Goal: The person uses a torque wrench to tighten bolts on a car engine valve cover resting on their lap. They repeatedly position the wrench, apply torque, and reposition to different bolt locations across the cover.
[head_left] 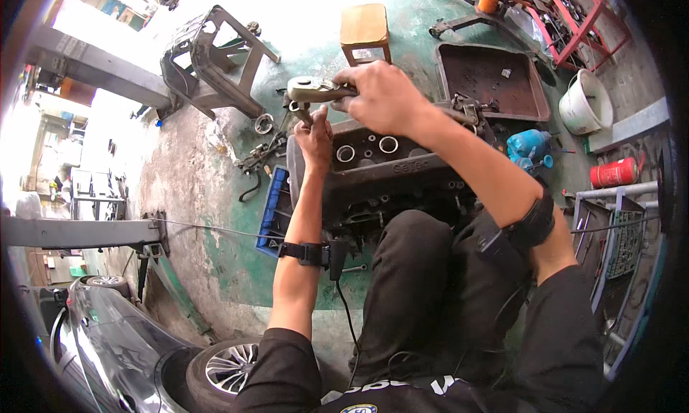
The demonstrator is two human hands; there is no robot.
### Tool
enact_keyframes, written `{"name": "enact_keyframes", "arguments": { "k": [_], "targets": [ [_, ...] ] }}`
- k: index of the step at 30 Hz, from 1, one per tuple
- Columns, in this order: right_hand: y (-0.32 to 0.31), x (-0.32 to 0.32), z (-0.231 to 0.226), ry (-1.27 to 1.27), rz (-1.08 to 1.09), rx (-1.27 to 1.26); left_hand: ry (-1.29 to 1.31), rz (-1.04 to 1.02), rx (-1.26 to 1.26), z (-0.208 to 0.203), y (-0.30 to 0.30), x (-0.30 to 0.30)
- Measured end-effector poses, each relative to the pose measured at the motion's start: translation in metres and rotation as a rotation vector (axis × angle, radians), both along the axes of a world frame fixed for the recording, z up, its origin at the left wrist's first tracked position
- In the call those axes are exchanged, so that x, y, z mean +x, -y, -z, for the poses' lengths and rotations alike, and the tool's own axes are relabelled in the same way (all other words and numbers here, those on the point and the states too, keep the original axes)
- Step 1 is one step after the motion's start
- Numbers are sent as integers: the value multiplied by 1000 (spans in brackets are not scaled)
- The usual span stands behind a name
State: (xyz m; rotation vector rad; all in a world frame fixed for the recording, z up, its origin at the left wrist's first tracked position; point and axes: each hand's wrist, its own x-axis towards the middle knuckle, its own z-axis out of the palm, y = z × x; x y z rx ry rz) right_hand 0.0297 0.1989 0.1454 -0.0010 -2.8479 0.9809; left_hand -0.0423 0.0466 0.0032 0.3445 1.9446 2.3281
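My right hand (pixel 384 97) is wrapped round the handle of a ratchet wrench (pixel 308 89), its broad metal head pointing left. Just below that head, my left hand (pixel 314 139) is closed on a short metal piece with a round end (pixel 297 110); its exact kind I cannot make out. Both hands are above the left end of a dark, greasy engine (pixel 387 170) that sits in front of my knees. Round holes with pale rims show in its top cover.
A blue plastic tray (pixel 270 210) lies left of the engine. Beyond stand a wooden stool (pixel 364 27), a grey metal frame (pixel 215 61) and a brown drip tray (pixel 495 79). To the right are a blue bottle (pixel 527 146), white bucket (pixel 585 104) and red extinguisher (pixel 616 172). A car (pixel 122 341) stands at lower left.
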Motion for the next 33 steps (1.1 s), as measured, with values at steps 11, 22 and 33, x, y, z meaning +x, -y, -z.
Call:
{"name": "enact_keyframes", "arguments": {
  "k": [11, 22, 33],
  "targets": [
    [30, -7, 1, -96, -3, 254, 10, -52, -33, 2, -1, 4],
    [49, 1, -13, -200, -63, 666, -217, 4, -327, -5, 12, 6],
    [70, 7, -23, -9, -89, 640, -169, 17, -286, -54, 39, 37]
  ]
}}
